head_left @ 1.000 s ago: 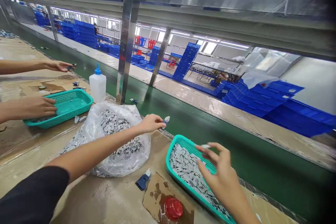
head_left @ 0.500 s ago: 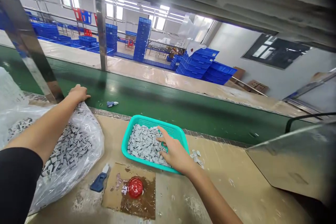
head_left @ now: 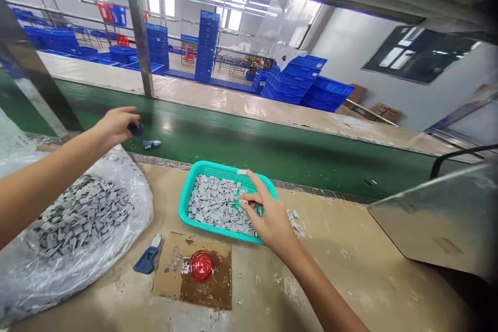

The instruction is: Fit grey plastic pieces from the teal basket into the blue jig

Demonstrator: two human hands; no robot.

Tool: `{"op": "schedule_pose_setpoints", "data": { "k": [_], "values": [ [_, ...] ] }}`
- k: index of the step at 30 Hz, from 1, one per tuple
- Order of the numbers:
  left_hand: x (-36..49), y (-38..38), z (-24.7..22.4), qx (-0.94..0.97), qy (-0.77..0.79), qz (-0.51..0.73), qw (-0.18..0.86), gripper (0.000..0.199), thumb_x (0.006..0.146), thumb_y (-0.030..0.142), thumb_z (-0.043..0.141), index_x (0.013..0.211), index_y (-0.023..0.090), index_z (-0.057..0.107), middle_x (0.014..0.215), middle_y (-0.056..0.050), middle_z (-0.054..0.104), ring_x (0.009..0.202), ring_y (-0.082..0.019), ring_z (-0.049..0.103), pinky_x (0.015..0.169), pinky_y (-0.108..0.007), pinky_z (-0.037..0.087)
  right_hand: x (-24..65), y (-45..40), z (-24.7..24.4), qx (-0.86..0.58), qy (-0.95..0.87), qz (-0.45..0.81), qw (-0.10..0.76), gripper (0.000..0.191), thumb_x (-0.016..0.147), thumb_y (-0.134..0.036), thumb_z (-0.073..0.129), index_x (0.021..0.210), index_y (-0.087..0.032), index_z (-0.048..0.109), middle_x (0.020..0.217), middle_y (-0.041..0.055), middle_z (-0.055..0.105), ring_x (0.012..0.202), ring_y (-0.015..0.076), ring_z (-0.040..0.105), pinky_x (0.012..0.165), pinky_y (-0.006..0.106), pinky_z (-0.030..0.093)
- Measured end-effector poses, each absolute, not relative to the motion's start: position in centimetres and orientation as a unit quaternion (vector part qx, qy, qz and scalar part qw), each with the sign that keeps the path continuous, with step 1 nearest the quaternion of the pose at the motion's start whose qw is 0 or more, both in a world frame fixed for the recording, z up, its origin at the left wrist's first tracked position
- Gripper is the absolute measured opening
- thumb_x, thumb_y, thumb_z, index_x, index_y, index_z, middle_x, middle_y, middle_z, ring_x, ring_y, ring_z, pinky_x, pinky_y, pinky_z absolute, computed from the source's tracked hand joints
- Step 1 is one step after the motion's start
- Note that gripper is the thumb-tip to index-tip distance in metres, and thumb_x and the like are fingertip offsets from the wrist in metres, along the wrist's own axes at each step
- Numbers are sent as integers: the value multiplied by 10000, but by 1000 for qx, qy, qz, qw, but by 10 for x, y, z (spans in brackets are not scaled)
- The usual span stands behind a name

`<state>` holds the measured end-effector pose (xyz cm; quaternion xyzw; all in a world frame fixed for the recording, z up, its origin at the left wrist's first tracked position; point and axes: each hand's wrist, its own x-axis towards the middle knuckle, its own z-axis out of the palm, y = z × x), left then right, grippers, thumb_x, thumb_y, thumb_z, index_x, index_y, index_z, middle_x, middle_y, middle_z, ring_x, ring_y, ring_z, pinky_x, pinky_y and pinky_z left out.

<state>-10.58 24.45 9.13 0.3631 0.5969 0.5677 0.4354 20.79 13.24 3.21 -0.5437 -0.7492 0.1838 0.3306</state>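
The right hand point(head_left: 270, 218) sits over a teal plastic basket point(head_left: 194, 172) on the worktop point(head_left: 342, 228), thumb and forefinger closed on a small grey part point(head_left: 243, 201) above the heap of like parts point(head_left: 216, 207). The left hand point(head_left: 114, 127), fingers curled, pinches a dark blue piece point(head_left: 136, 129) out over the green conveyor belt point(head_left: 272, 163).

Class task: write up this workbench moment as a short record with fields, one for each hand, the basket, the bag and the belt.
left hand: left hand holds a dark blue plastic part
right hand: right hand pinches a small grey part
basket: teal plastic basket of grey parts, under the right hand
bag: clear plastic bag, also full of grey parts
belt: green conveyor belt carrying a blue-and-white part
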Motion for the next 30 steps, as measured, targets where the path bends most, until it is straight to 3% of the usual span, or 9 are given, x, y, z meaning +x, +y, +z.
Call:
{"op": "schedule_pose_setpoints", "data": {
  "k": [2,4,6,8,11,15,18,22,30],
  "values": [
    [-77,190,96,350,564,539,518,458,619,-50,431,1007,141,582,732,-12,523,532,-66,447,490,-185,394,200,112,40,-530,-722,205,394,542,771,-155,535,1287,-238,391,799,13,686,706,183,617,667,352,521],
    [-48,126,94,294,482,464,683,446,544,24,466,944,145,622,656,2,467,435,-43,319,353,-147,254,192,86,48,-496,-702,243,449,527,749,-173,598,1244,-253,433,774,6,687,772,200,613,722,375,526],
    [-22,67,88,236,382,359,819,358,574,143,586,927,152,641,705,-6,464,486,-48,337,341,-120,225,184,59,52,-430,-696,299,491,602,756,-186,624,1293,-278,368,739,1,683,827,216,607,775,410,526],
    [-3,23,82,198,374,312,851,313,648,219,665,959,199,641,674,12,448,482,-36,295,349,-100,204,178,34,51,-373,-689,355,509,685,791,-212,611,1360,-312,242,755,12,679,883,231,606,796,439,529],
    [13,-9,76,157,351,264,884,216,742,304,644,935,209,651,589,39,366,452,-29,203,351,-94,176,171,6,45,-355,-667,401,517,706,815,-229,592,1379,-345,183,839,44,670,979,258,593,763,444,551],
    [16,-18,66,149,341,289,882,192,670,260,717,820,155,658,649,28,371,493,-29,206,362,-99,137,164,-19,39,-346,-652,442,510,642,817,-138,547,1341,-379,265,823,11,666,1040,224,566,757,395,565],
    [12,-19,55,183,366,305,860,181,634,232,736,739,158,609,646,33,397,486,-28,233,375,-121,132,162,-32,39,-376,-663,410,500,674,787,-80,542,1339,-361,277,936,6,653,969,186,593,817,370,549],
    [7,-20,43,220,365,275,862,271,626,234,732,650,151,474,650,33,447,465,-21,256,387,-143,139,165,-43,38,-403,-708,315,487,652,751,11,529,1285,-330,376,940,4,627,809,140,624,718,260,579],
    [9,-18,41,215,390,260,857,269,616,230,721,637,146,467,621,37,465,481,-31,275,400,-155,173,171,-47,34,-408,-730,284,470,660,733,36,523,1286,-290,367,964,6,628,803,127,625,729,214,575]
  ]
}}
